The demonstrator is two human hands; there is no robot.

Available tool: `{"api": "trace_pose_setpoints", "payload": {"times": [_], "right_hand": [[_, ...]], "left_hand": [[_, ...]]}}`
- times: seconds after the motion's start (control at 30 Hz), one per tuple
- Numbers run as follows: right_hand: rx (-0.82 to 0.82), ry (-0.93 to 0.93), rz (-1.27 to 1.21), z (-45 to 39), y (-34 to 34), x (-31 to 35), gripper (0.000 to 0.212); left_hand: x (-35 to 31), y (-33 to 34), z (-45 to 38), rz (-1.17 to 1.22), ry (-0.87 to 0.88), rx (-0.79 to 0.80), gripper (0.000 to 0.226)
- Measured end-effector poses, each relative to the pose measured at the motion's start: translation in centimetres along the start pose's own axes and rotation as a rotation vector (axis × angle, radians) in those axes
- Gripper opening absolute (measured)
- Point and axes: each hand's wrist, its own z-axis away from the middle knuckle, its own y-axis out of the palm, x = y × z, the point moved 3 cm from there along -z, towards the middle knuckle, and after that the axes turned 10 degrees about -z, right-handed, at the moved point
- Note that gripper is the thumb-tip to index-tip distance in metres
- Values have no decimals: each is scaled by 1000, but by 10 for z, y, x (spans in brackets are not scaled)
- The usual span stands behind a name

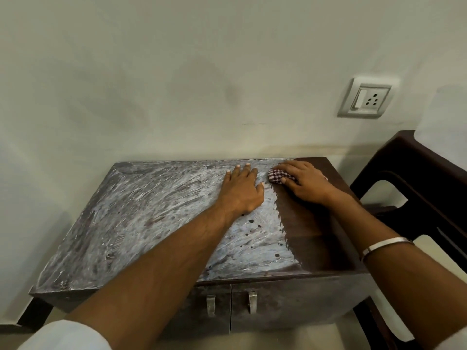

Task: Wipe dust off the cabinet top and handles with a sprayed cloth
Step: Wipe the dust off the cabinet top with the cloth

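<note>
While I look down over both forearms, I see my right hand (307,183) curled over a checked cloth (278,176), fingers bent and clamped on the wad, which peeks out past the fingertips and is pressed to the cabinet top (141,213) close to its back edge by the wall (202,72). My left hand (242,190) lies flat and released just beside the cloth, palm down, fingers spread toward that same back edge, the thumb pointing at the wad with a sliver of surface between them. Under and to the left of the left fingers the wooden top is coated in streaky pale dust with a few dark droplets nearer me; behind and to the right of the right fingers runs a clean dark strip (318,223) reaching the right edge and down to the front edge, its border with the dust jagged. Left of the left hand the whole dusty span stands open to the far-left corner. Past the right edge a dark chair (414,178) stands close, so room on that side is tight. Below the front edge, two metal door handles (231,304) hang side by side, well apart from either hand. A wall socket (366,100) sits above the right fingers. A metal bangle (384,245) rings my right wrist.
</note>
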Motion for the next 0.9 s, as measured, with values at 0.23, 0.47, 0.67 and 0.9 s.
{"api": "trace_pose_setpoints", "payload": {"times": [0.23, 0.47, 0.67, 0.9], "right_hand": [[11, 55, 9, -5, -7, -14, 46], [-10, 15, -5, -16, 1, -3, 46], [2, 16, -22, -18, 0, -19, 46], [-9, 7, 8, -33, 7, -9, 46]], "left_hand": [[-1, 1, -2, -16, 8, 2, 61], [1, 1, -8, 9, 3, -10, 60], [1, 2, -10, -5, 18, -7, 60], [3, 0, -14, -5, 15, -7, 60]]}}
